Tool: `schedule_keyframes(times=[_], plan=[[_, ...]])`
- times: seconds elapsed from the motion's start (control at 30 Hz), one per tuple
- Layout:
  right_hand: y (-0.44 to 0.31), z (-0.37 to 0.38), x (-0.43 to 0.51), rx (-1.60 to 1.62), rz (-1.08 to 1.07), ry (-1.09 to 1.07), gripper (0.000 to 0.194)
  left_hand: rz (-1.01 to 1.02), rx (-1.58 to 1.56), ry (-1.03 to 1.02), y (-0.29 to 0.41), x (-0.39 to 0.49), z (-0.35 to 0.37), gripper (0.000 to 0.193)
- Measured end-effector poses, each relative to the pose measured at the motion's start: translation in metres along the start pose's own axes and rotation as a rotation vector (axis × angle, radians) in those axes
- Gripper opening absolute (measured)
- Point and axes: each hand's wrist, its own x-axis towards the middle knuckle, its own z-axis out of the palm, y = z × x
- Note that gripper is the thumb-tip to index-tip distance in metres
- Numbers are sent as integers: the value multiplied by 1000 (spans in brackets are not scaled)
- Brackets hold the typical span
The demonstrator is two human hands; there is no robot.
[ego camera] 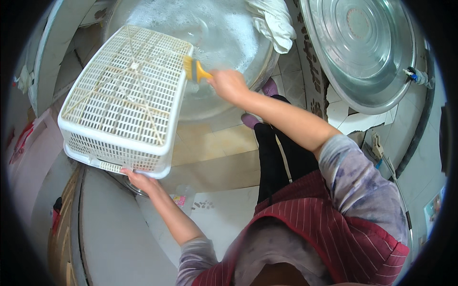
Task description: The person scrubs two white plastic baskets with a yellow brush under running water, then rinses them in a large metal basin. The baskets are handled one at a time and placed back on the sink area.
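Note:
A white plastic slatted basket point(118, 85) is turned bottom side out, its base facing up towards me. My left hand point(143, 181) grips the rim at its near end, beside the handle. In my right hand point(229, 85) is a yellow-handled brush point(196, 70), its bristles against the basket's right edge. Brownish stains run along the ribs of the base. The basket's far part overhangs a large round metal basin point(200, 109) that holds sudsy water point(222, 32). The inside of the basket is hidden.
A wet white cloth point(275, 26) drapes over the basin's right rim. Farther right, a large round metal lid or pan point(384, 53) leans by the tiled wall. A dark hose point(417, 139) curves along that wall. My feet in purple shoes point(249, 121) stand near the basin.

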Motion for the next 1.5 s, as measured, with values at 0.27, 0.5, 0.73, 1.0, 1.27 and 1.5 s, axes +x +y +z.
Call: schedule_keyframes(times=[0.27,0.5,0.73,1.0,1.27,1.5], plan=[[76,-30,-73,473,399,-99,29,18,-95,-64,45,-55,12,60],[184,-47,-53,339,429,51,27,-319,-122,99,29,-70,57,59],[108,-130,-36,926,861,211,23,-279,-126,-238,13,-44,65,52],[35,-73,-94,1008,907,578,23,-229,-145,-701,3,59,52,51],[-30,-15,-146,1076,874,782,26,369,150,-968,89,128,51,47],[-69,-33,-128,1082,818,956,24,221,-251,-795,178,193,56,50]])
